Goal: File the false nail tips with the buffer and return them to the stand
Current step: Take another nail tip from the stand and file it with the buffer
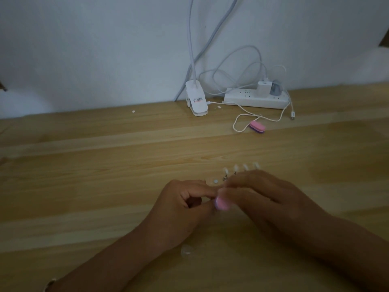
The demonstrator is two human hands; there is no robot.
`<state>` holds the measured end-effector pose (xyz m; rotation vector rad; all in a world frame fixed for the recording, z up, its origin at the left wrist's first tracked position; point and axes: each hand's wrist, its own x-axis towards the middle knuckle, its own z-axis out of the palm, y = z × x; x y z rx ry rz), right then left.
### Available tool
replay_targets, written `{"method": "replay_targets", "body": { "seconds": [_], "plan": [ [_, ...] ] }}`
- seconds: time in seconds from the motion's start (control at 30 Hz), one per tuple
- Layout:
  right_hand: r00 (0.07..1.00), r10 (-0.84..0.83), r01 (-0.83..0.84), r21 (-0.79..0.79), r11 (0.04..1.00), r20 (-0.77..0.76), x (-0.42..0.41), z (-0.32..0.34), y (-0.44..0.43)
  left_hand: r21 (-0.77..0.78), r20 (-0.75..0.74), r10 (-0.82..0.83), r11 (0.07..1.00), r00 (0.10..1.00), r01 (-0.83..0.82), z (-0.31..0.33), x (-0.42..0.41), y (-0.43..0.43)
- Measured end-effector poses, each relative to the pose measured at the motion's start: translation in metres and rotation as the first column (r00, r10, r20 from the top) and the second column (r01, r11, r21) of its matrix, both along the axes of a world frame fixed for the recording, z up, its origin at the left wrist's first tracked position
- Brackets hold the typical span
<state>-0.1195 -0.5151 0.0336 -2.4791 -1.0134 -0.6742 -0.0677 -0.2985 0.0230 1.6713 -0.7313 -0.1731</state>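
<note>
My right hand (265, 194) grips a pink buffer block (222, 204), blurred by motion, low in the middle of the wooden table. My left hand (185, 199) meets it from the left, thumb and forefinger pinched together at the buffer; what they pinch is too small and blurred to make out. Just behind my right hand stands the nail stand (226, 177), its pale false nail tips (240, 167) fanned out in a row above my knuckles. The stand's base is mostly hidden by my fingers.
A second pink and purple buffer (257, 126) lies further back beside a looped white cable (242, 121). A white power strip (255, 99) with chargers and a white clip lamp base (196, 102) stand by the wall. Small clear bits (187, 249) lie near my left wrist.
</note>
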Motion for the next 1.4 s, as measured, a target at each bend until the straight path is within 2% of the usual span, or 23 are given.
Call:
{"method": "replay_targets", "body": {
  "seconds": [0.07, 0.13, 0.2, 0.3, 0.37, 0.47, 0.63, 0.77, 0.83, 0.93, 1.0, 1.07, 1.13, 1.23, 1.4],
  "plan": [
    [0.991, -0.109, 0.113, -0.041, 0.993, 0.082, 0.007, 0.005, -0.010, 0.008, -0.007, 0.019, 1.000, 1.000, -0.019, -0.002, 0.000, -0.001],
    [0.980, -0.186, 0.184, 0.032, 0.982, 0.066, 0.009, 0.010, -0.014, 0.011, -0.005, 0.021, 1.000, 1.000, -0.021, -0.002, 0.000, -0.002],
    [0.990, -0.136, 0.132, 0.102, 0.986, 0.036, 0.003, 0.010, -0.006, 0.002, -0.002, 0.011, 1.000, 1.000, -0.011, -0.001, 0.001, -0.001],
    [0.999, -0.009, 0.009, -0.011, 1.000, 0.037, -0.005, 0.001, 0.003, -0.003, 0.014, -0.002, 1.000, 1.000, 0.002, 0.000, 0.000, 0.001],
    [0.997, -0.039, 0.044, -0.067, 0.997, 0.073, 0.003, 0.002, -0.003, 0.009, 0.025, 0.021, 1.000, 0.999, -0.021, -0.001, 0.000, 0.000],
    [0.991, -0.131, 0.131, -0.016, 0.991, 0.040, 0.009, 0.007, -0.009, 0.017, -0.007, 0.047, 0.999, 0.999, -0.047, -0.002, 0.000, -0.002],
    [0.995, 0.049, -0.039, 0.113, 0.993, -0.086, -0.004, -0.008, 0.008, 0.001, -0.031, 0.003, 1.000, 1.000, -0.003, 0.001, 0.001, 0.002],
    [0.995, -0.100, 0.099, 0.020, 0.995, 0.013, 0.005, 0.008, -0.006, 0.012, -0.003, 0.036, 0.999, 0.999, -0.036, -0.001, 0.001, -0.001],
    [0.996, -0.060, 0.065, 0.068, 0.996, -0.064, 0.004, 0.007, -0.003, -0.002, -0.013, 0.029, 1.000, 0.999, -0.029, -0.001, 0.001, -0.001],
    [0.983, 0.092, -0.063, 0.176, 0.982, -0.160, -0.007, -0.005, 0.012, -0.012, -0.023, 0.015, 1.000, 1.000, -0.015, 0.000, 0.002, 0.000],
    [0.979, 0.105, -0.092, 0.083, 0.992, -0.176, -0.007, -0.003, 0.010, -0.003, -0.008, 0.031, 1.000, 0.999, -0.031, 0.000, 0.001, -0.001],
    [0.997, 0.062, -0.061, 0.028, 0.998, -0.049, -0.003, 0.004, 0.004, 0.011, 0.007, 0.057, 0.998, 0.998, -0.057, 0.001, 0.001, -0.002],
    [0.998, 0.020, -0.025, 0.099, 0.995, 0.053, 0.000, 0.004, 0.000, 0.014, -0.005, 0.055, 0.998, 0.998, -0.055, 0.001, 0.000, -0.002],
    [0.996, 0.012, -0.026, 0.176, 0.984, 0.084, 0.001, 0.003, 0.001, 0.031, -0.013, 0.034, 0.999, 0.999, -0.034, 0.001, 0.000, -0.001],
    [0.996, -0.034, 0.031, 0.029, 0.999, 0.088, 0.008, -0.002, -0.001, 0.028, 0.028, 0.022, 0.999, 0.999, -0.023, 0.002, -0.001, -0.001]
  ]
}}
